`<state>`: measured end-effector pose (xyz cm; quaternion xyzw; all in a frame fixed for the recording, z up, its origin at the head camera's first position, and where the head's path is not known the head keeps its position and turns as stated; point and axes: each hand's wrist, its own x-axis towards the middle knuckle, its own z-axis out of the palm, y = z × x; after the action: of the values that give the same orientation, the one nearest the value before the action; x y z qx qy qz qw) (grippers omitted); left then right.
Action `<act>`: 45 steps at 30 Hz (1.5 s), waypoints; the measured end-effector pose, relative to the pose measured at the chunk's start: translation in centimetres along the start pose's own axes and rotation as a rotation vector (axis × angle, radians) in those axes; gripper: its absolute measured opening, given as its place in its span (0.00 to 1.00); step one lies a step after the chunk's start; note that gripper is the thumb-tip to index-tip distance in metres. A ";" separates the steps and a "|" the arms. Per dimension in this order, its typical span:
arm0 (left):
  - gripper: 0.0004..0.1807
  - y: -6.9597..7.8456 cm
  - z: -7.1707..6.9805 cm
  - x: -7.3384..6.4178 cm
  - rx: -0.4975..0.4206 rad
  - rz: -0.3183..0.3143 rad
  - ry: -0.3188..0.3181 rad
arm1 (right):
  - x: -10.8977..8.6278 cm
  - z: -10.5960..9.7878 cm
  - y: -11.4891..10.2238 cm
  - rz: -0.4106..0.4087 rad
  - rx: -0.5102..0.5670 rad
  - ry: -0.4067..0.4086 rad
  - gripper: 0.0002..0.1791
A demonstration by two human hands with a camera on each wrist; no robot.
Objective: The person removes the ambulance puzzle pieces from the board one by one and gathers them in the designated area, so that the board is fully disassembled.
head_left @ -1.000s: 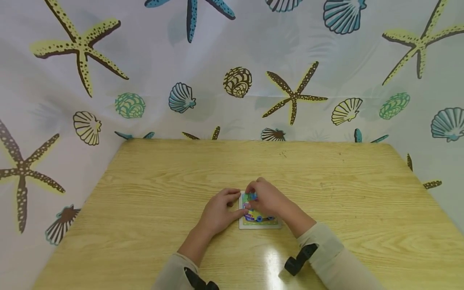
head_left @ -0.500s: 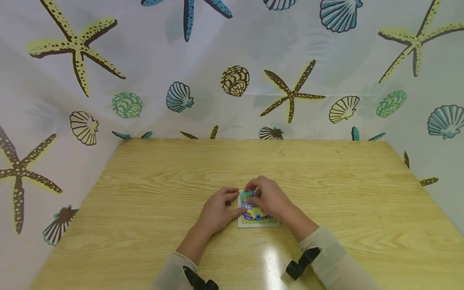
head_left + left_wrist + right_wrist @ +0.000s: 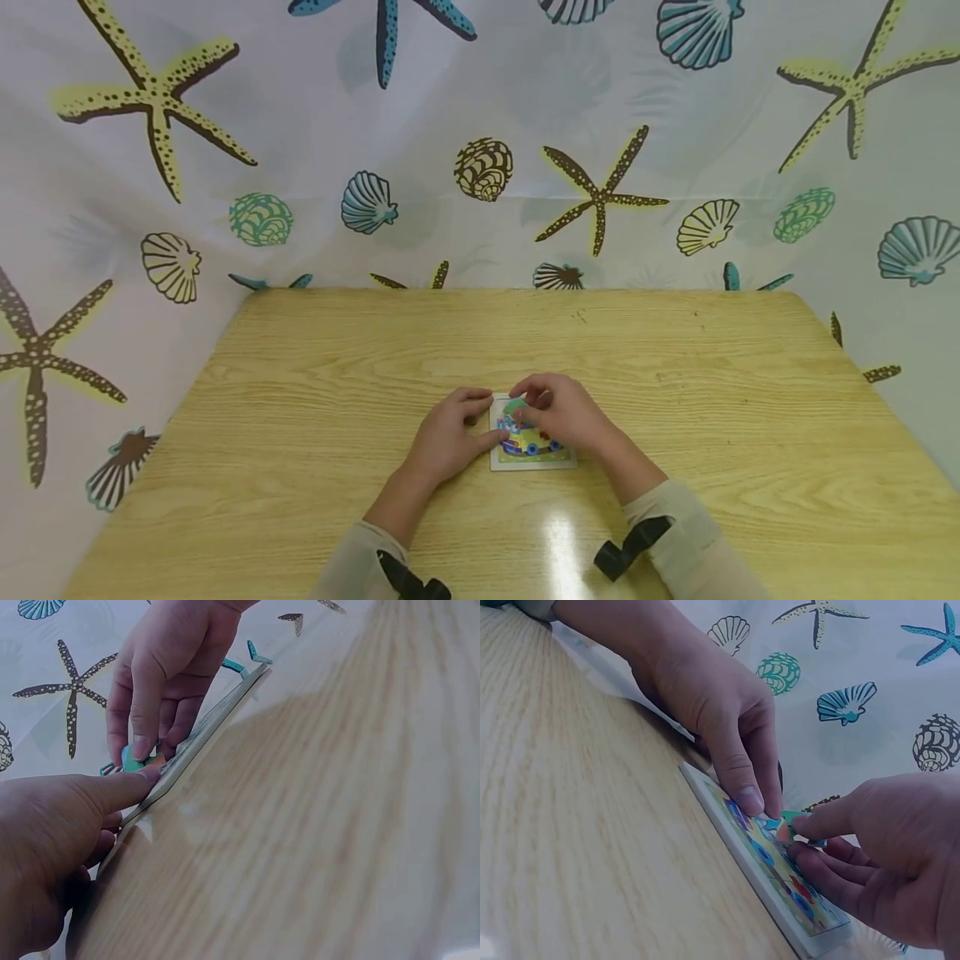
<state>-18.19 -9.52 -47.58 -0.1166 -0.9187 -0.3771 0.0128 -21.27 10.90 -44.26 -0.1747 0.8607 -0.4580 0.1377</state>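
- Right hand [image 3: 568, 412] is pinching a green puzzle piece [image 3: 130, 760].
- Left hand [image 3: 444, 437] is gripping the puzzle board [image 3: 534, 467] at left.
- Probably fitting; next is needing careful lining up.

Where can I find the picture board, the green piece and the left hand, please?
Picture board [image 3: 748, 859]: right wrist view, on its pale border.
Green piece [image 3: 130, 761]: left wrist view, on its green surface.
Left hand [image 3: 446, 437]: head view, on its back.

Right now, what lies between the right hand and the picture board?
A small green piece, pinched in the right hand; the right wrist view shows it.
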 end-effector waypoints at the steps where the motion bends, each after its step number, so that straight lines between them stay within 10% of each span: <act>1: 0.32 0.0 0.0 0.0 -0.003 -0.004 -0.001 | 0.0 -0.1 0.1 0.014 0.020 0.001 0.11; 45: 0.32 -0.3 0.3 -0.1 -0.030 -0.046 0.008 | -1.1 -6.2 2.6 0.318 0.241 0.100 0.15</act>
<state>-18.16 -9.54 -47.97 -0.0942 -0.9153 -0.3915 0.0062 -23.23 17.33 -42.96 0.0042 0.8222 -0.5382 0.1851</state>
